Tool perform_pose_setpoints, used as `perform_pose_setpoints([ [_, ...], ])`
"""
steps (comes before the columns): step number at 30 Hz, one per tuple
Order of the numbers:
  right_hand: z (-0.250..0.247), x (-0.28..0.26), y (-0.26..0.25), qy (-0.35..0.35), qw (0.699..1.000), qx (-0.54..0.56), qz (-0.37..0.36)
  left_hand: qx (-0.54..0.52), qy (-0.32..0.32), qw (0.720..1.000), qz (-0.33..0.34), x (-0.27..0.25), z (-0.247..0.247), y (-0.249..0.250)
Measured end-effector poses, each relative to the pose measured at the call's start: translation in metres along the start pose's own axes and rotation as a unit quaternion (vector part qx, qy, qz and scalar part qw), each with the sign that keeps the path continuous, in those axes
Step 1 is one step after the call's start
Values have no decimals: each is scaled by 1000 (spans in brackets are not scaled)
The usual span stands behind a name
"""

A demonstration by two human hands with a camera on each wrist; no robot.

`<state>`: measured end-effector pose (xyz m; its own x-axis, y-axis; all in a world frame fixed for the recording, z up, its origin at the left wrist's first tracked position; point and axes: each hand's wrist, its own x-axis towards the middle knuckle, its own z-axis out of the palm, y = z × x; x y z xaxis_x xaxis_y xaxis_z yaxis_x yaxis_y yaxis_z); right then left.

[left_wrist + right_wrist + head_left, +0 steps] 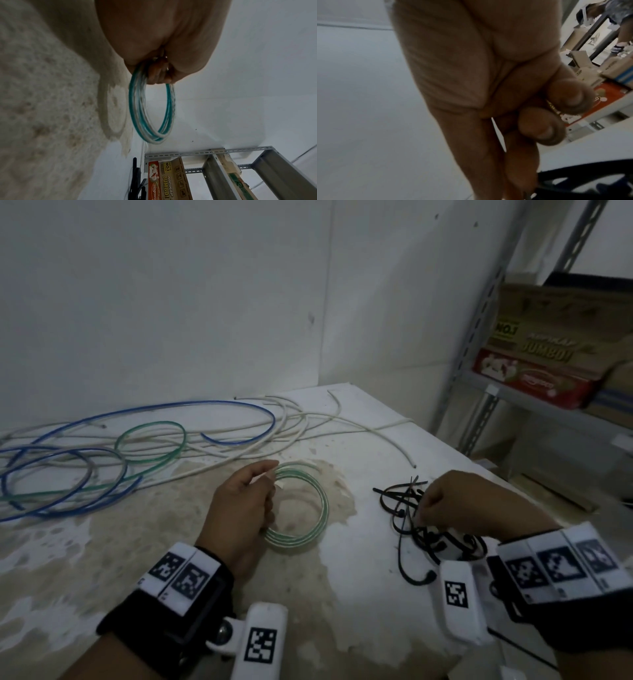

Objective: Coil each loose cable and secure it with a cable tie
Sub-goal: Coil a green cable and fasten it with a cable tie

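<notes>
A green and clear cable wound into a small coil lies against the stained table. My left hand grips the coil's left side, thumb on top and fingers curled under. In the left wrist view the coil hangs from my curled fingers. A pile of black cable ties lies to the right. My right hand reaches into that pile with curled fingers, thumb and forefinger pinching a tie. In the right wrist view the right hand meets the black ties at the frame's bottom edge.
Loose blue cables, a green loop and white cables sprawl over the table's back left, along the wall. A metal shelf with cardboard boxes stands to the right, beyond the table edge.
</notes>
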<state>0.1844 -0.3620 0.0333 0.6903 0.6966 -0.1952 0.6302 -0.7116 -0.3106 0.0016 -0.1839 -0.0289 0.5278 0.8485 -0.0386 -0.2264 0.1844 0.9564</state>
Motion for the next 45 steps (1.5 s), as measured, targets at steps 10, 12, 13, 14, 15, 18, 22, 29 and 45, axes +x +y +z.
perform_pose_setpoints([
  [10, 10, 8, -25, -61, 989, -131, -20, -24, -7, 999, -21, -1, -1, 4],
  [12, 12, 13, -26, -78, 983, -164, -24, -34, -12, 999, -24, -2, -2, 4],
  [13, 13, 15, -26, -85, 981, -175, -24, -42, -16, 999, -26, -2, -2, 5],
  [14, 14, 16, -26, -90, 979, -183, -25, -54, -20, 998, -28, -3, -2, 5],
  [15, 14, 17, -26, -89, 978, -188, -27, -67, -25, 997, -31, -3, -2, 5],
  [18, 7, 12, -28, -36, 981, -185, -52, -107, -31, 993, -42, -2, -4, 5],
  [22, -12, 0, -45, 86, 976, -117, -161, -155, -13, 986, -61, 4, -8, 7],
  [29, -8, -1, -102, 73, 929, 110, -346, -213, 62, 974, -37, 23, -26, 11],
  [45, 23, 32, -194, -51, 914, -145, -375, -134, 151, 979, 10, 33, -48, 20],
])
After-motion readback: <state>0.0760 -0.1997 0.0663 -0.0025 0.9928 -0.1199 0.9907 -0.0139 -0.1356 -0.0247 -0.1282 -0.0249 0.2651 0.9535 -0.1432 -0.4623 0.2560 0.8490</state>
